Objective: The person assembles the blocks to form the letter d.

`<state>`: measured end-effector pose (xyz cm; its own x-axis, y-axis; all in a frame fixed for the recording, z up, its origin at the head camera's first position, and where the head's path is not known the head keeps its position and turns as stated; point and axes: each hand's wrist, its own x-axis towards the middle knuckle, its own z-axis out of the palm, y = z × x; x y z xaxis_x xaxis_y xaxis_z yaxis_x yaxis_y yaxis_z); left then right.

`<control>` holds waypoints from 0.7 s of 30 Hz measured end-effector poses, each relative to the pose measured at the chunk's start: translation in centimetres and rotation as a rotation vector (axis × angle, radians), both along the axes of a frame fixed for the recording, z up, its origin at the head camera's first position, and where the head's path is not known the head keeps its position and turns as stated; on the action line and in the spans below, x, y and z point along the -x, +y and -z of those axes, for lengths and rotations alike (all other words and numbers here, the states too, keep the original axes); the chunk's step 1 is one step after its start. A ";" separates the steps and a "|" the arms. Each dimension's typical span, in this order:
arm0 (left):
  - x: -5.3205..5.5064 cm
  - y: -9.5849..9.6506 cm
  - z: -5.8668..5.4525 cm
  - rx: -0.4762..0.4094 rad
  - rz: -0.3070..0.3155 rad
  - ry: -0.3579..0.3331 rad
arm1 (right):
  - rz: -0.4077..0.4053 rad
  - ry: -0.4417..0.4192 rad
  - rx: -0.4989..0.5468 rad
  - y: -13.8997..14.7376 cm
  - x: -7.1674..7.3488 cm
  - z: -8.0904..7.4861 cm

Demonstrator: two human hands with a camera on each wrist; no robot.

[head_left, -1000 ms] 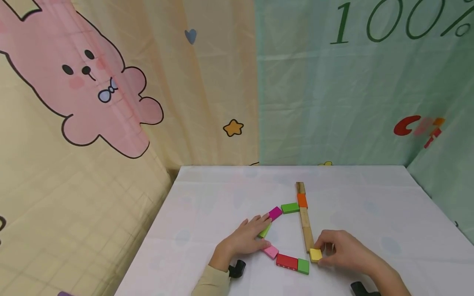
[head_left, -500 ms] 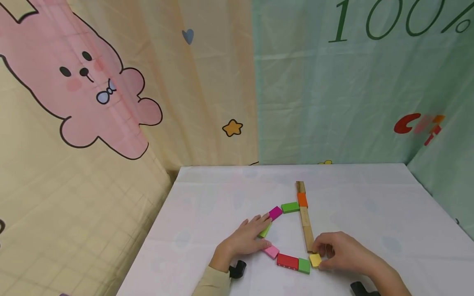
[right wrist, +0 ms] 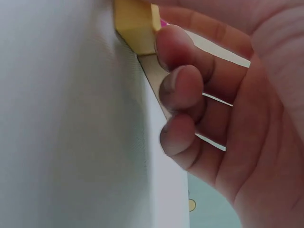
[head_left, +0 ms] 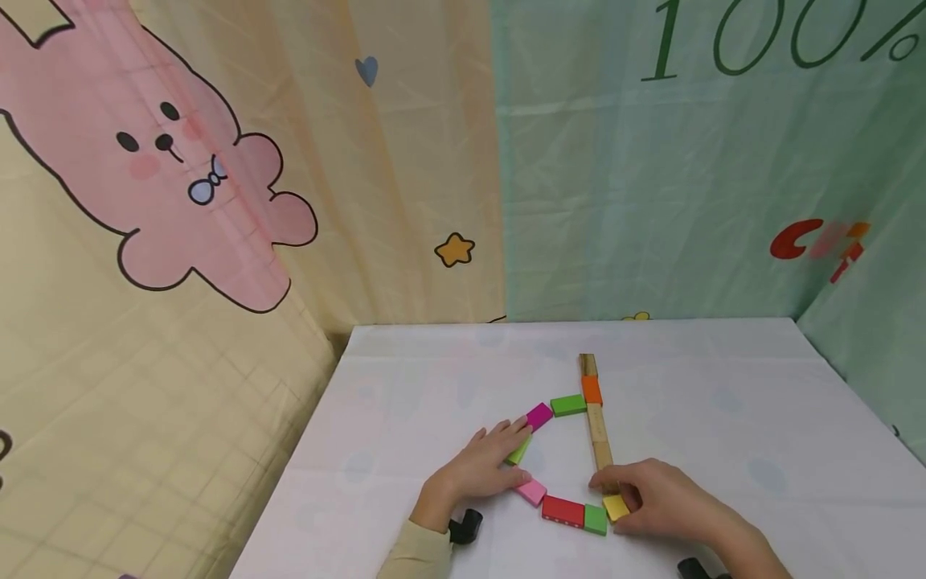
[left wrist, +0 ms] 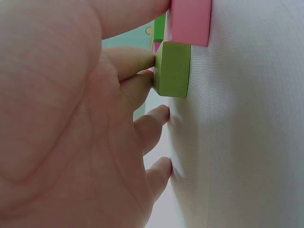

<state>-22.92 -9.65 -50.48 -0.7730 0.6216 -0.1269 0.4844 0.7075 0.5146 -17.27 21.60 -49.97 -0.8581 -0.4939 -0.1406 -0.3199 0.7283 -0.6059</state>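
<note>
My right hand [head_left: 669,500] has its thumb and a curled finger at the sides of a small yellow block [head_left: 616,508], while the index finger reaches over the near end of the plain wooden blocks [head_left: 597,434]. In the right wrist view the yellow block [right wrist: 135,28] lies against the curled fingers on the cloth. With fingers spread, my left hand [head_left: 477,466] lies over the curved part of the row. Its fingertips touch the lime green block [left wrist: 175,70] in the left wrist view, and its thumb is at the pink block [left wrist: 191,21].
A red block [head_left: 563,511] and a green block [head_left: 596,519] continue the row beside the yellow one. Farther back are a magenta block [head_left: 538,416], another green block [head_left: 568,404] and an orange block [head_left: 591,390]. A white cloth covers the table [head_left: 723,402]; printed curtains [head_left: 651,201] stand behind.
The yellow block has shifted slightly nearer me and turned, now angled between the wooden line and the green block. My right index finger has moved left over the wooden end. My left hand stays put.
</note>
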 end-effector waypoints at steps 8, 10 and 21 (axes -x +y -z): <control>0.1 -0.1 0.0 -0.004 -0.002 0.005 | 0.010 0.041 -0.016 -0.3 0.0 0.1; 0.1 -0.1 0.0 -0.002 0.001 0.009 | 0.012 0.041 -0.016 -0.4 0.0 0.1; 0.1 0.0 0.2 -0.008 -0.001 0.018 | 0.013 0.044 -0.027 -0.4 -0.1 0.3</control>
